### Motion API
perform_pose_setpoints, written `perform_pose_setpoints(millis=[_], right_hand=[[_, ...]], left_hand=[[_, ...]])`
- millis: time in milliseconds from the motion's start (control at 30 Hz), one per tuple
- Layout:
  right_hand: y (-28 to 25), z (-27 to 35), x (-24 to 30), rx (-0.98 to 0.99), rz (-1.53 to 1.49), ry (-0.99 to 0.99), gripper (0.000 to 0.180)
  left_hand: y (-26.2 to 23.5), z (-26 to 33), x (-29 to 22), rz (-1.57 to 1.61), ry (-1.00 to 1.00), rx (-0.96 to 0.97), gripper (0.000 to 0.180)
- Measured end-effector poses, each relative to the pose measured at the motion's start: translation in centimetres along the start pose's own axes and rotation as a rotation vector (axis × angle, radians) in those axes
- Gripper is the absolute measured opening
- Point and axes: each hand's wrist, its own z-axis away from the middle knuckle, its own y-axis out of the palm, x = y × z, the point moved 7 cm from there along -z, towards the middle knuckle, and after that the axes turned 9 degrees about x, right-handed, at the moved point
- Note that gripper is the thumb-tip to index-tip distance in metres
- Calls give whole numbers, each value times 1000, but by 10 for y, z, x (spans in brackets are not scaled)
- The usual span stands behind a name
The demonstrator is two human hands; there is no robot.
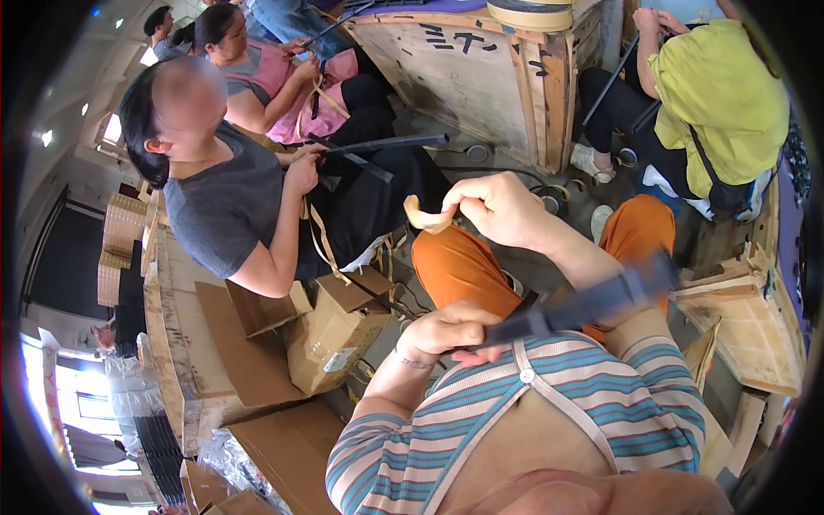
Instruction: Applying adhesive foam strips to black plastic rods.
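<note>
- The left hand (448, 329), near the picture's centre, is closed around one end of a long, dark, blurred bar (584, 306). Gripped there, the bar juts toward two to three o'clock, probably so that most of its length stays free of the fingers.
- The bar crosses in front of the right forearm and close before the white, teal and brown striped knit top (549, 386); holding it near the body likely steadies it.
- The right hand (505, 209), at one o'clock from the left hand, has thumb and fingertips pinched on a narrow, curled tan strip (427, 216). The strip's loose part curls out toward nine o'clock, well apart from the bar; a fingertip pinch probably suits something so thin and light.
- Bright orange trousers (459, 266) lie beneath both arms, the knees apart, which seems to leave working room in front.
- At ten o'clock, a co-worker in a dark grey T-shirt (225, 193) holds a similar slim black bar (386, 144).
- An open brown cardboard box (339, 343) stands at nine o'clock from the left hand, apparently within easy reach.
</note>
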Motion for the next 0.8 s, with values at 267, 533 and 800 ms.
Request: perform_pose_setpoints(millis=[267,533,800], right_hand=[[-11,18,-11,116,-805,115,34],[-26,16,38,57,-686,-184,27],[-32,14,24,201,-764,-170,34]], left_hand=[[-33,-3,-14,562,335,30,41],[-25,-15,-2,645,251,108,41],[-16,-27,-9,768,278,327,42]])
